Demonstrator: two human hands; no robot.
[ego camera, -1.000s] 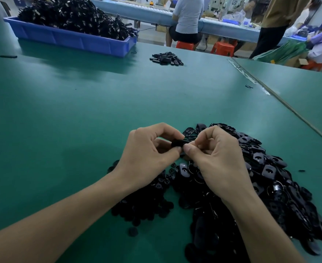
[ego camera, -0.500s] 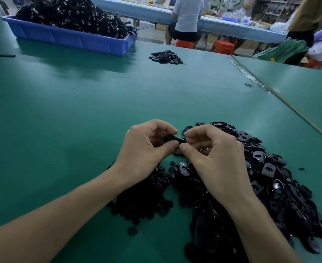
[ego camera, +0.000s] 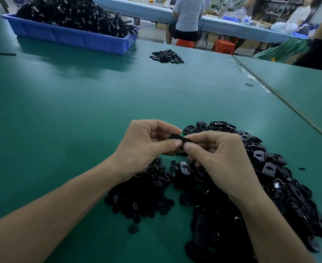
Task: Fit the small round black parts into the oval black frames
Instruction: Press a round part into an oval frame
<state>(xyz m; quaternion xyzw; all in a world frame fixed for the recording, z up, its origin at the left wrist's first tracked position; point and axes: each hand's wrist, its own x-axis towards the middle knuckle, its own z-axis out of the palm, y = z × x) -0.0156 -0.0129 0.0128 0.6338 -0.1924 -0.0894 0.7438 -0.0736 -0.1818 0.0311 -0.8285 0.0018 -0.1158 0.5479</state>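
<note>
Pinching a black piece (ego camera: 176, 138) between both hands, just above the table (ego camera: 80, 111), over the spot where two heaps meet. Gripping its left end with left hand (ego camera: 146, 149), thumb and forefinger curled round it. Gripping its right end with right hand (ego camera: 220, 162), thumb tip pressed on the piece, remaining fingers curled in. Can't tell if bare frame or frame with round part seated: mostly hidden by fingertips.

Small round parts (ego camera: 146, 188) heaped under the left wrist; one stray disc (ego camera: 134, 229) lying just clear of that heap, near side. Oval frames (ego camera: 270, 177) in a bigger heap under and right of the right forearm, just beside the round-part heap. Tiny black bit (ego camera: 302, 168) apart, right of the frame heap.

Farther out: small black pile (ego camera: 166, 56) toward the far edge, well apart from the hands. Blue tray (ego camera: 71, 37) far left, loaded high with black items. Thin black strip (ego camera: 7, 53) on the table left of the tray's near corner. Seated person (ego camera: 188, 16) at the next bench, back to camera, on a red stool (ego camera: 184, 42). Second green table (ego camera: 298, 88) butted against the right side.
</note>
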